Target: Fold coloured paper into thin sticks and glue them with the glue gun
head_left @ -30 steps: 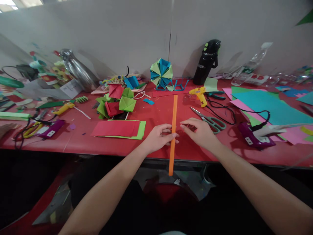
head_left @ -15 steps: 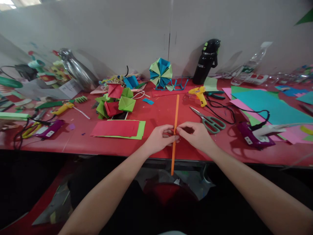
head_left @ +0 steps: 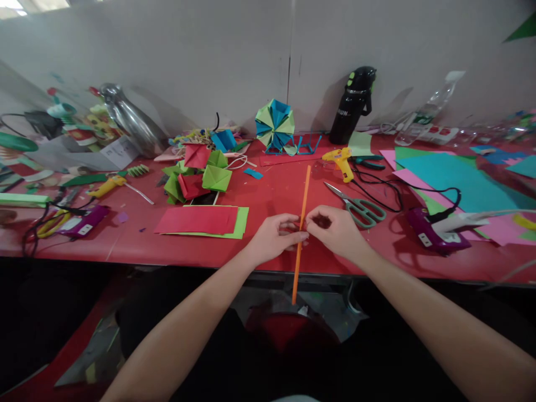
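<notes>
A narrow orange paper strip (head_left: 297, 268) runs away from me across the table's front edge, its near end hanging past the edge. My left hand (head_left: 278, 237) is closed on the middle of the strip, thumb on the near side and fingers behind. Close beside it, my right hand (head_left: 333, 230) pinches at the strip's right side with thumb and forefinger. To the right of that hand lie scissors (head_left: 364, 212) with green handles, blades pointing away to the left. Red paper rectangles (head_left: 196, 219) rest on light green ones (head_left: 242, 223) left of my hands.
Behind the scissors lies a yellow glue gun (head_left: 344, 164) with its cord. A purple power socket (head_left: 438, 234) and coloured paper sheets (head_left: 469, 173) are at right. Folded paper pieces (head_left: 196, 178), a paper wheel (head_left: 275, 125) and a black bottle (head_left: 354, 106) stand toward the wall.
The orange strip has tilted slightly, its far end shifting to the right and its near end a little lower. Both hands stay almost in place on it.
</notes>
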{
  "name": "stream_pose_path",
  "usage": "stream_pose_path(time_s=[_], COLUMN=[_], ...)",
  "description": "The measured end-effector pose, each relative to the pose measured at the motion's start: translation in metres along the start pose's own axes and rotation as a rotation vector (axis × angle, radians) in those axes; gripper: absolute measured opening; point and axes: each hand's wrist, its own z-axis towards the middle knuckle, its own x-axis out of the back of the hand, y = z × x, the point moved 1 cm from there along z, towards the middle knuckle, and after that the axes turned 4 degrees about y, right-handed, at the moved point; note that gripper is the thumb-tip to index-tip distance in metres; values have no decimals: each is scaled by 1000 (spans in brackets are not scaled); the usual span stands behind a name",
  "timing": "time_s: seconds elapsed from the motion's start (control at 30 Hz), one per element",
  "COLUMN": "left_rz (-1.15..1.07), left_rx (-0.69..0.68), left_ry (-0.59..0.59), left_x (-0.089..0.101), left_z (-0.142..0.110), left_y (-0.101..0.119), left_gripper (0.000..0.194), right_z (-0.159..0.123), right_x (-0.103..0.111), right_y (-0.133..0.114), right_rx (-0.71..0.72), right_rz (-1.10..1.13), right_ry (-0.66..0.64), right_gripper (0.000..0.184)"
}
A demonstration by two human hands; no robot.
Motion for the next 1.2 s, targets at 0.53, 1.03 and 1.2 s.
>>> stream_pose_path(time_s=[0.53, 1.03, 1.2], left_rz=[-220, -213, -180], left_rx=[26, -106, -116], left_ry=[105, 130, 130], left_x=[12, 13, 12], left_z=[6, 9, 8], left_y=[3, -1, -1], left_gripper=[16, 31, 31], right_z=[4, -11, -11], right_x=[8, -1, -8], right_y=[9, -9, -6], right_rx=[-81, -86, -53], right_rz=[-114, 59, 37], right_ry=[-38, -219, -258], right_gripper=[25, 23, 27])
